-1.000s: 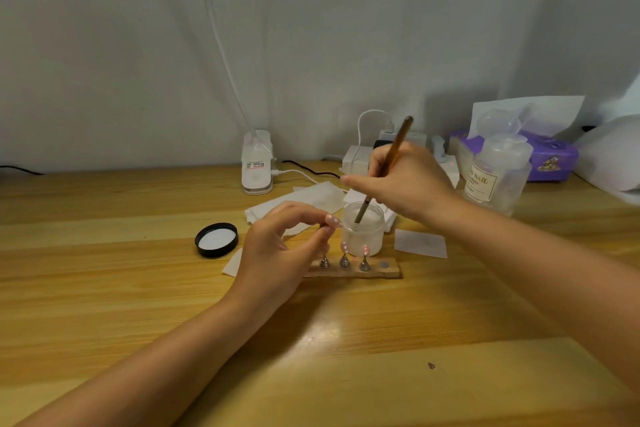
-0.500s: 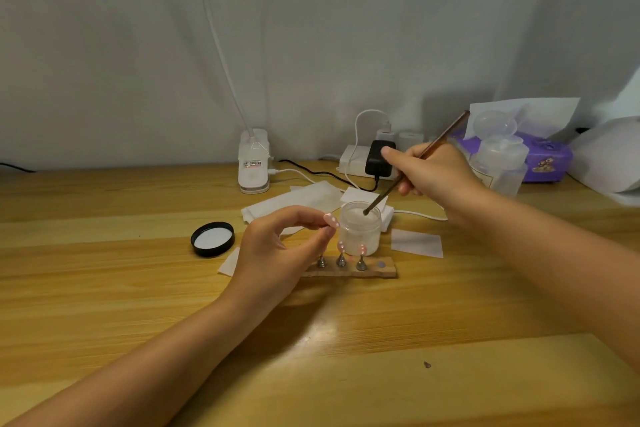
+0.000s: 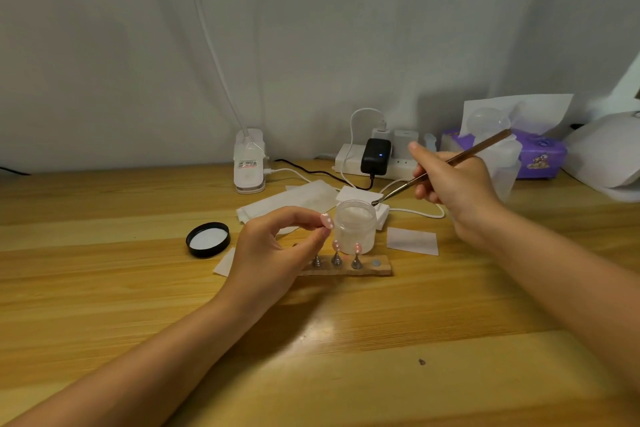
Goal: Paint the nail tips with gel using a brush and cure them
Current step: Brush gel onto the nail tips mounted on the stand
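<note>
My left hand [image 3: 273, 253] pinches a pink nail tip [image 3: 326, 220] between thumb and forefinger, just left of an open clear jar [image 3: 355, 230] of whitish gel. My right hand [image 3: 457, 189] grips a thin brown brush [image 3: 446, 163]; its tip hovers at the jar's right rim. In front of the jar lies a wooden strip [image 3: 346, 269] with metal stands; two of them carry pink nail tips [image 3: 356, 248]. A white curing lamp [image 3: 609, 156] sits at the far right edge.
The jar's black lid [image 3: 207, 239] lies to the left. White wipes [image 3: 291, 199] and a loose pad [image 3: 412, 241] lie around the jar. Behind are a power strip with a black adapter [image 3: 375, 156], a white clip lamp base [image 3: 249, 166], a pump bottle [image 3: 502, 166] and a purple tissue box [image 3: 540, 158].
My right hand drew the brush up out of the jar and swung its handle right and down; the tip now sits at the rim. The left hand kept its pinch.
</note>
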